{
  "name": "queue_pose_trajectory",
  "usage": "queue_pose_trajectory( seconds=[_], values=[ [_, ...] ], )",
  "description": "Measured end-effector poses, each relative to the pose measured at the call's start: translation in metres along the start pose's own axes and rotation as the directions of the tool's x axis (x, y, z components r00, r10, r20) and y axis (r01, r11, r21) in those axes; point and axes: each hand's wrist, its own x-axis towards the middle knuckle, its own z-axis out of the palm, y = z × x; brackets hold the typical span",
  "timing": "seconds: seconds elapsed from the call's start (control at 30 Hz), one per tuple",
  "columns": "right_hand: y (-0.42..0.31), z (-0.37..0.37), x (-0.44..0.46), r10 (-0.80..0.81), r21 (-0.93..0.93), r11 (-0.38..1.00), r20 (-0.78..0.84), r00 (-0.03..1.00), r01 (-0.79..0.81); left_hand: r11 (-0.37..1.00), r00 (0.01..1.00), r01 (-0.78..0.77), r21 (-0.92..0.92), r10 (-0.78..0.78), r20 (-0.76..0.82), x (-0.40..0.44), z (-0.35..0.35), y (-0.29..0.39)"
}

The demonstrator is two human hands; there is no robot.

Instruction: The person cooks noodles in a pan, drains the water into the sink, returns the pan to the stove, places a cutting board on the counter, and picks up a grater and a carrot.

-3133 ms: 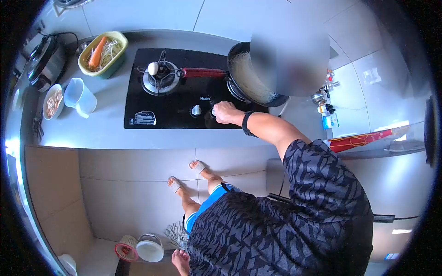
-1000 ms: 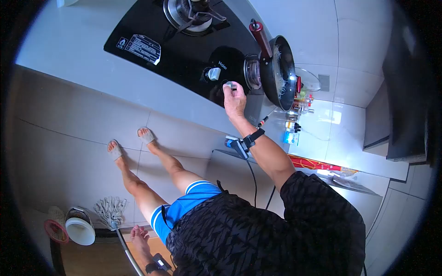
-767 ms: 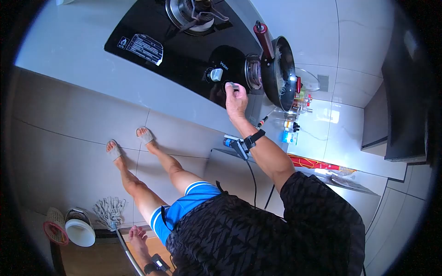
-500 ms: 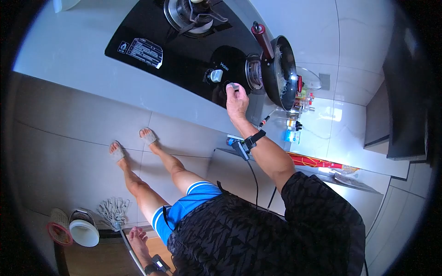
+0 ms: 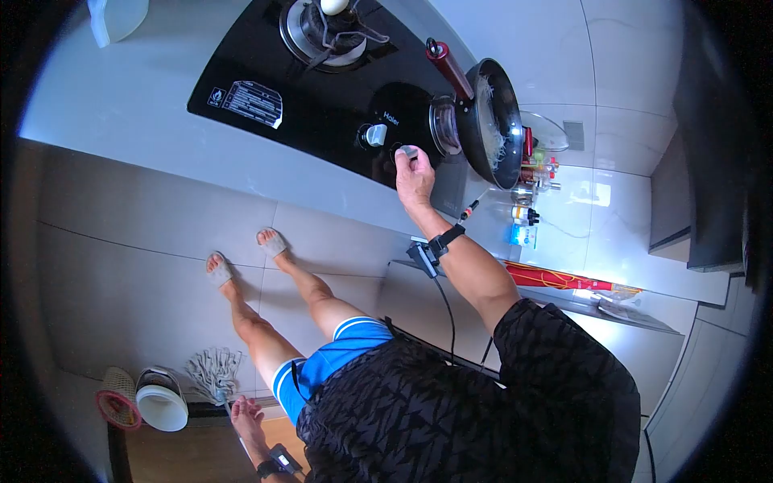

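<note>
My right hand pinches a stove knob at the front edge of the black gas cooktop. A second knob, pale and angular, is beside it. On the near burner sits a dark frying pan with a red handle; pale, thin shreds lie in it. My left hand hangs low by my hip, its fingers loosely curled and apart, with nothing visible in them. A mop is close to it, its handle partly hidden behind that hand.
The other burner has a white rounded object on it. Behind the pan are a glass lid and several bottles. A white bucket and a pink-rimmed basket stand on the floor. A cable hangs beside my right arm.
The view has shifted slightly, so my legs, the mop and the bucket appear further right. My right hand stays on the knob, and my left hand still hangs down.
</note>
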Motion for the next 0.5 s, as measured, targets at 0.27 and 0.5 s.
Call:
queue_pose_trajectory(
  seconds=[0.27,0.5],
  values=[
    [0.003,-0.001,0.000,-0.056,-0.044,0.998,-0.023,0.998,0.055,1.000,1.000,0.001,0.010,-0.001,-0.009,-0.009,0.005,0.002],
    [0.006,-0.001,0.001,-0.028,-0.090,0.996,-0.034,0.999,0.025,0.999,1.000,0.009,0.031,-0.008,-0.011,-0.002,-0.002,-0.010]
  ],
)
